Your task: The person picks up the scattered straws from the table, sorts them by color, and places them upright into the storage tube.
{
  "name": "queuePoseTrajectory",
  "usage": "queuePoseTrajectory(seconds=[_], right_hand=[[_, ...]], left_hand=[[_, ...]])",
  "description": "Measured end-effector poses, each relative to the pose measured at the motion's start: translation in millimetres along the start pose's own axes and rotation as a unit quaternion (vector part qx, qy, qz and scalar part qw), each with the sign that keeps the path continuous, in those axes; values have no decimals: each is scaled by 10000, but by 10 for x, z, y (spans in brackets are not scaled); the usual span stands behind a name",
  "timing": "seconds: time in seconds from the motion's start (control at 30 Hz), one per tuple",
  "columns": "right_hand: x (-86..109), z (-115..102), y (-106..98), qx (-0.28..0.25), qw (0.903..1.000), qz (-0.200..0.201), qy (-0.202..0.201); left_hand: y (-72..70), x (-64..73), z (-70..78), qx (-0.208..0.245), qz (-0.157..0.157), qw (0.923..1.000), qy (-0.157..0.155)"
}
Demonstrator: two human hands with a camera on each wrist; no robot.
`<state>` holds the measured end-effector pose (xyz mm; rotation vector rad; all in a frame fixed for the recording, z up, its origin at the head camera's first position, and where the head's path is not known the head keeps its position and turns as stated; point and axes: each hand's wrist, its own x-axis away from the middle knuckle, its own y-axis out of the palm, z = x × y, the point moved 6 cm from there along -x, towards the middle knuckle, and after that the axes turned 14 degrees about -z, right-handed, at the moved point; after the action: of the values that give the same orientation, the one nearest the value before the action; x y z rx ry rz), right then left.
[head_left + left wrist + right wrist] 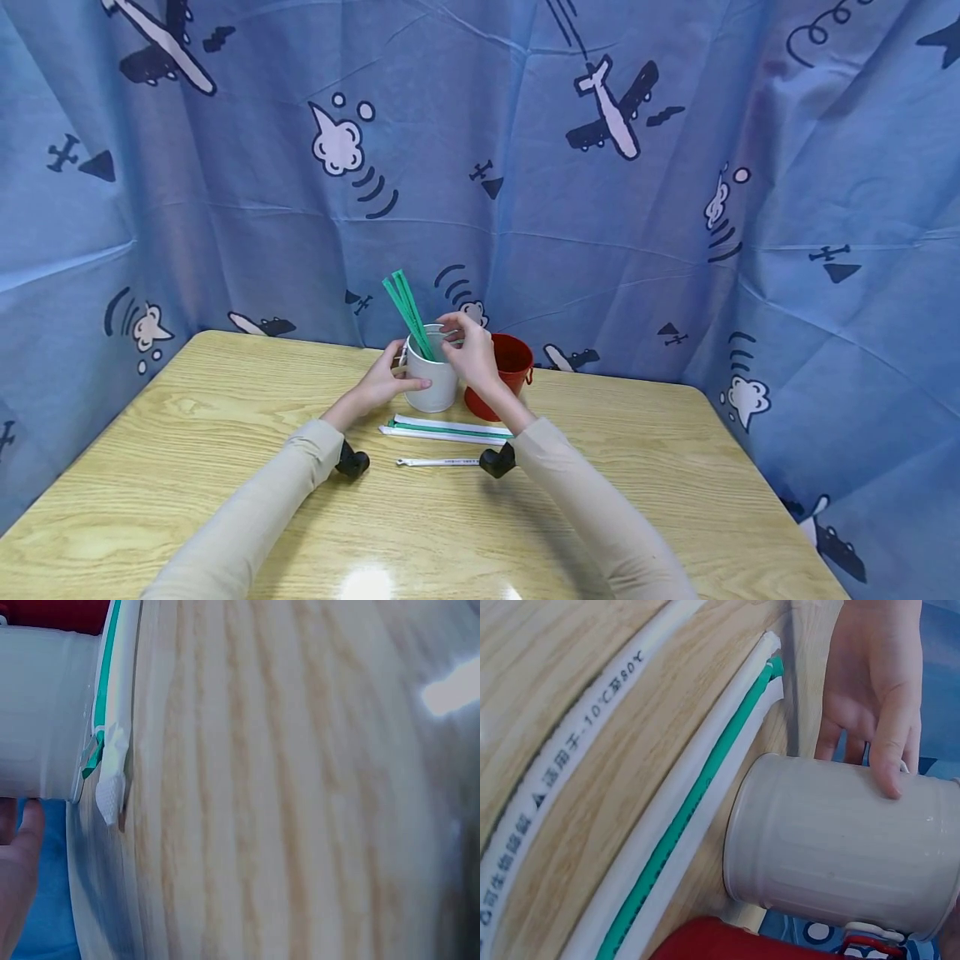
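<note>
A white metal bucket (432, 387) stands upright toward the back of the table, with green-wrapped straws (407, 304) leaning out of it to the left. My left hand (378, 383) holds the bucket's left side, its thumb lying along the front wall, as the right wrist view also shows. Over the right part of the rim is my right hand (472, 354), fingers loosely bent and apart, with no straw seen between them. In front of the bucket lie white-wrapped straws (667, 802) with a green straw (694, 799) between them.
A red bucket (512, 357) stands right beside the white one, partly behind my right wrist. Nearer to me on the wooden table (247, 417), a single white-wrapped straw (438, 462) with printed lettering lies crosswise. A blue curtain (450, 167) hangs behind the table.
</note>
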<state>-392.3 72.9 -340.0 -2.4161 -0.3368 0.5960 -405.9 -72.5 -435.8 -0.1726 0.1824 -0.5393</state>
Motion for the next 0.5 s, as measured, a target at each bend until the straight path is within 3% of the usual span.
queuePoseTrajectory(seconds=[0.5], right_hand=[[201,-122,-48,329,9971,-472,-490]], left_hand=[[13,23,36,-71,-7,10000,38]])
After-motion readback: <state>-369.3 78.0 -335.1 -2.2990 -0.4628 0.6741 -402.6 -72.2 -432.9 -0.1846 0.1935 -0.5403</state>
